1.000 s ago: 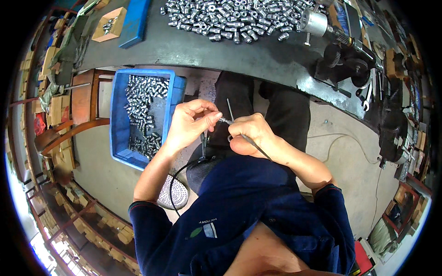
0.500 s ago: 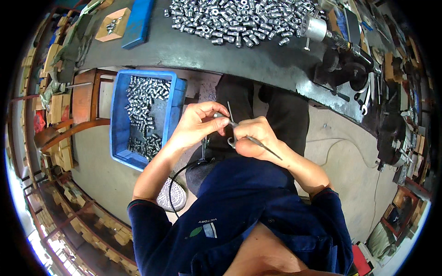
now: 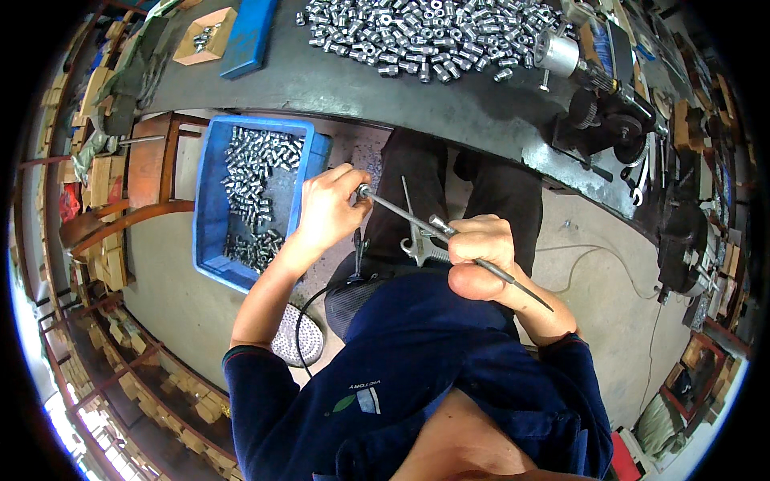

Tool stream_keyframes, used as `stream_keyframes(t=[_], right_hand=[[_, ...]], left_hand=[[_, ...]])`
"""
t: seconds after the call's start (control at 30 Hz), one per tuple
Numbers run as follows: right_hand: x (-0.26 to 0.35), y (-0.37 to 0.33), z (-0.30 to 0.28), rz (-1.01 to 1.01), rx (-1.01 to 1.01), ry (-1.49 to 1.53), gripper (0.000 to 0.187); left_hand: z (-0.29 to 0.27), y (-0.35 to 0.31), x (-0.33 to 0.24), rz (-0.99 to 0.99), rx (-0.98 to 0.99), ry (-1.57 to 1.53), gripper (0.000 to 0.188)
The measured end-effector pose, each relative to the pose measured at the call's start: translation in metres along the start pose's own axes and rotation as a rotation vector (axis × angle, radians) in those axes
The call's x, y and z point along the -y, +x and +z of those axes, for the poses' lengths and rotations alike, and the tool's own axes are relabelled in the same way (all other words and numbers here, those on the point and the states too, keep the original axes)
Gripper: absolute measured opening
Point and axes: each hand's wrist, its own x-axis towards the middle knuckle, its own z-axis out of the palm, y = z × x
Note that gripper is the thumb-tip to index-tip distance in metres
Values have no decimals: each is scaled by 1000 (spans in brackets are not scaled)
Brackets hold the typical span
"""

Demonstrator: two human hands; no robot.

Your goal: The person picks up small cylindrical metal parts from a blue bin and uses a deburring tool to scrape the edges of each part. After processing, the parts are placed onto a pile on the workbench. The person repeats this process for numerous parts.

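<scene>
My left hand (image 3: 330, 205) pinches a small metal fitting (image 3: 364, 191), mostly hidden by the fingers. The tip of a long thin metal rod (image 3: 401, 212), which looks like a round file, meets this fitting. My right hand (image 3: 481, 252) is closed around the rod, whose tapered tail sticks out over the forearm. A short shiny metal cylinder (image 3: 439, 224) shows at the right fingertips. Below the rod is a silver tool (image 3: 417, 247) with a hook, a spring and a thin straight stem; whether the right hand grips it too cannot be seen.
A blue crate (image 3: 210, 200) of metal fittings stands at my left, below the bench. On the dark bench (image 3: 337, 92) lie a heap of fittings (image 3: 425, 36), a small box (image 3: 200, 40) and a blue case (image 3: 249, 36). A geared machine (image 3: 609, 120) occupies its right end.
My hands have moved apart, the left going leftward and the right a little rightward and down. More of the rod shows between them, and the hooked silver tool is now more exposed.
</scene>
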Motion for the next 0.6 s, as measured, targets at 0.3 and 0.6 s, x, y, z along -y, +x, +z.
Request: stream_keyframes(t=[0.3,0.6], right_hand=[[-26,15,19,71,85,-21,30],[-22,7,-5,-3,-18,-40,32]], left_hand=[[6,1,-10,183,-36,22,26],[1,21,4,118,54,135,21]])
